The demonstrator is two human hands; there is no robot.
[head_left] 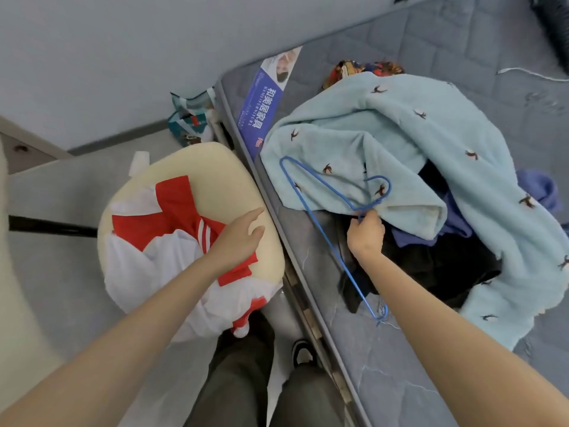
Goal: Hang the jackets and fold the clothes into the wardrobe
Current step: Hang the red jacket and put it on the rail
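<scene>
Bedroom floor (77, 195), grey.

- Chair (191, 155), left: the cream seat carries the red-and-white jacket (172, 211), dumped loose, likely staged for hanging.
- Left hand (238, 238): fingers straight and relaxed over the jacket's right edge, gripping nothing; whether it touches the jacket cannot be told.
- Bed (385, 380), right: the bare mattress serves as a sorting surface.
- Hanger (320, 182), blue wire: it lies across fleece and mattress. The right hand (366, 234) pinches its neck, probably to carry it to the jacket.
- Fleece (415, 118), pale blue: heaped over dark clothes (431, 257), touching the right hand.
- Hands well apart.

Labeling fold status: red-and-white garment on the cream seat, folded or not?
Not folded: red-and-white garment lies crumpled on the cream seat, spilling over its edge.
</scene>
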